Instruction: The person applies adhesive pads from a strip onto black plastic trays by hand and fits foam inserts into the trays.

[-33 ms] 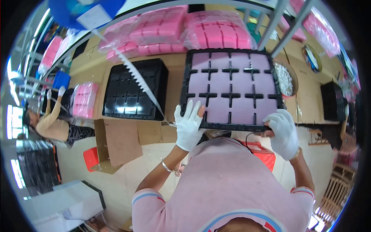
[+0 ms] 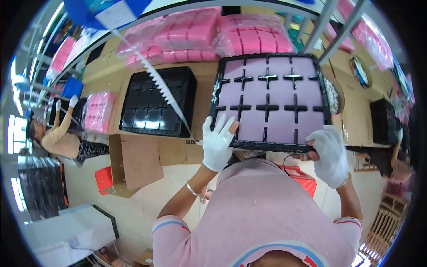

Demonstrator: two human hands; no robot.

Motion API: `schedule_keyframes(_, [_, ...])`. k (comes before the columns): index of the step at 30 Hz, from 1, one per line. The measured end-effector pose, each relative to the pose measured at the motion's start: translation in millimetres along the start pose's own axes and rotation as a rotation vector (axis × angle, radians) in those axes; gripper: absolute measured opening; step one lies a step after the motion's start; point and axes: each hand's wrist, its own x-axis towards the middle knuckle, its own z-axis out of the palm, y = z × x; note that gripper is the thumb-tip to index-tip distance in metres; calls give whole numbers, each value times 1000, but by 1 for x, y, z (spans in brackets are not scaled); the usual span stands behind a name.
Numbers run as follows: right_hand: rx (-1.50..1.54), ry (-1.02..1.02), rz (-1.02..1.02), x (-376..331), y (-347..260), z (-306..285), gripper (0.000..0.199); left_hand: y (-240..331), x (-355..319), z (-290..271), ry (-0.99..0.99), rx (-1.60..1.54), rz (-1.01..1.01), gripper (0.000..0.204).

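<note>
A black tray [image 2: 267, 107] with cross-shaped dividers lies in front of me, its compartments filled with flat lilac sheet [image 2: 253, 92]. My left hand [image 2: 219, 142], in a white glove with the thumb tip bare, holds the tray's near left corner, fingers over the rim. At the near right corner my right hand [image 2: 329, 153], also gloved, curls round the edge with bare thumb and fingertip showing. What the fingers do under the rim is hidden. Left of the tray sits a second black tray [image 2: 155, 100], its glossy ribbed face up.
Plastic-wrapped pink foam blocks [image 2: 187, 33] are stacked behind the trays. A white toothed strip [image 2: 160, 86] hangs across the second tray from a blue round object [image 2: 104, 11]. Right of the tray is a bowl of white pieces [image 2: 331, 95]. A co-worker [image 2: 60, 138] stands far left, near an open cardboard box [image 2: 142, 158].
The filled tray has shifted slightly to the right with both hands on it, and covers more of the bowl of white pieces. The whole view has also shifted a little.
</note>
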Motion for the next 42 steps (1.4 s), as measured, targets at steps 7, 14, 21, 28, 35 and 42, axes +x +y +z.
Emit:
schedule_keyframes(7, [255,752,-177,79,-29,-37,81,-23,-11,-110,545,-253,-482,37])
schedule_keyframes(14, [521,373,-110,177,-52,65,31,-136,-206,-144,1289,-652,-850,42])
schedule_keyframes(21, [621,230,-57,307,-27,283,32,-269,-211,-63,1299,-426,-1524,46])
schedule_keyframes(28, [331,-69,-260,359,-26,420,41,-220,-89,-8,1101,-313,-1444,34])
schedule_keyframes(35, [-11,-362,-395,341,-24,432,65,-197,-95,13,638,138,-1361,95])
schedule_keyframes(42, [143,-425,-200,333,-22,414,69,-203,-85,35,576,63,-1367,95])
